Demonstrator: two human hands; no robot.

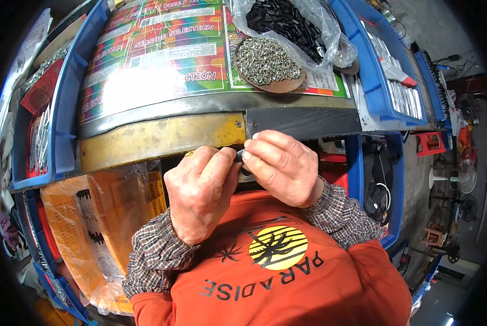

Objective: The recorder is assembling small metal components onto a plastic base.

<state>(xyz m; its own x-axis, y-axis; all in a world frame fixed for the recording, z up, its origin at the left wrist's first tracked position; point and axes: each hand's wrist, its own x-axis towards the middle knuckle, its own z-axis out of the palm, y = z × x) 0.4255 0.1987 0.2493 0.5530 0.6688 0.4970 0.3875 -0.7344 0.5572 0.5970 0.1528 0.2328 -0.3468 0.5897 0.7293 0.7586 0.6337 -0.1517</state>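
Observation:
Close together at the table's front edge, both my hands pinch a small dark piece (pixel 239 156), mostly hidden by the fingers, so its kind cannot be made out. My left hand (pixel 203 187) is closed on it from one side, with a ring on one finger. From the other side my right hand (pixel 283 167) grips it with thumb and fingertips. Beyond the hands, a heap of small metal rivet-like pieces (pixel 268 61) lies on a brown round tray (pixel 280 87). Behind that heap, a clear plastic bag (pixel 338 46) holds many black plastic parts (pixel 287 22).
Blue bins with thin metal rods stand at left (pixel 64 108) and right (pixel 382 92). A yellow strip (pixel 162 138) and a black strip (pixel 303 120) edge the colourful tabletop (pixel 167 70). An orange crate (pixel 118 217) lined with plastic sits at lower left. A red stool (pixel 431 144) is at right.

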